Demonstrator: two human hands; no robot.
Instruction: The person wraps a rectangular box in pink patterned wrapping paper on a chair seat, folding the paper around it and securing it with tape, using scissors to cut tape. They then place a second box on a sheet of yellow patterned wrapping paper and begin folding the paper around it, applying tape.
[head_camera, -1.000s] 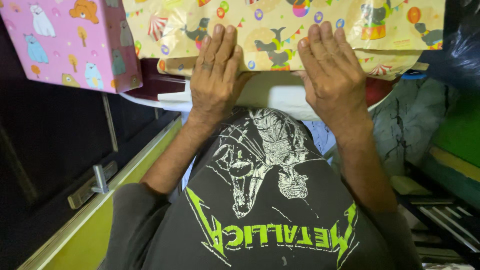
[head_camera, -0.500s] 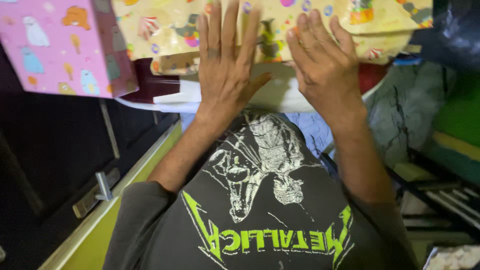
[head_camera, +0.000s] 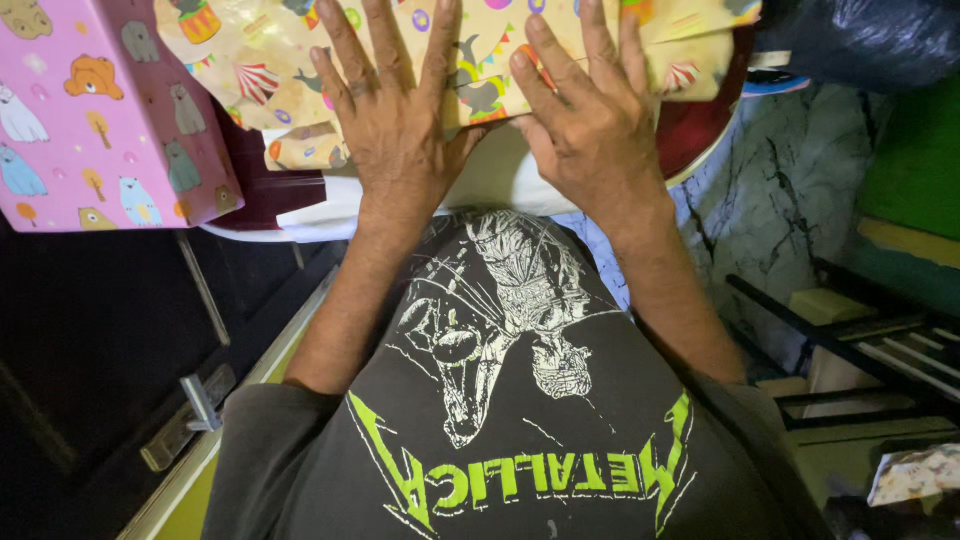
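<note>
Both palms press flat, fingers spread: the left hand (head_camera: 395, 110) and right hand (head_camera: 590, 115) rest side by side on a yellow wrapped parcel (head_camera: 270, 60). It lies along the frame's top, long axis left to right. A pink wrapped box (head_camera: 100, 110) sits upper left.

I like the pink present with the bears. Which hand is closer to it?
Left. The left hand lies flat on the yellow wrapped parcel, just beside the pink box but not touching it. The right hand rests on the same parcel, farther from the box.
</note>
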